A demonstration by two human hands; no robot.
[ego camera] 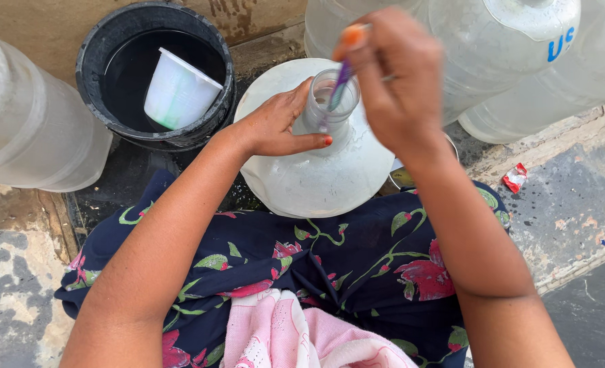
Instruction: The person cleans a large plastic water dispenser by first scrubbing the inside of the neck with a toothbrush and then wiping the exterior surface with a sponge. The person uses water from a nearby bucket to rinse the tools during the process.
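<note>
A large clear plastic water jug (316,180) stands upright in front of my knees. My left hand (278,126) wraps around its narrow neck (329,102) and steadies it. My right hand (397,75) hovers over the neck's mouth, shut on a thin brush with an orange and purple handle (343,71) that reaches down into the opening. The brush's lower end is hidden inside the neck.
A black bucket (94,65) of water with a white plastic cup (180,92) floating in it sits at the upper left. More big clear jugs lie at the left (30,129) and upper right (520,61). A red wrapper (515,177) lies on the cracked concrete ground.
</note>
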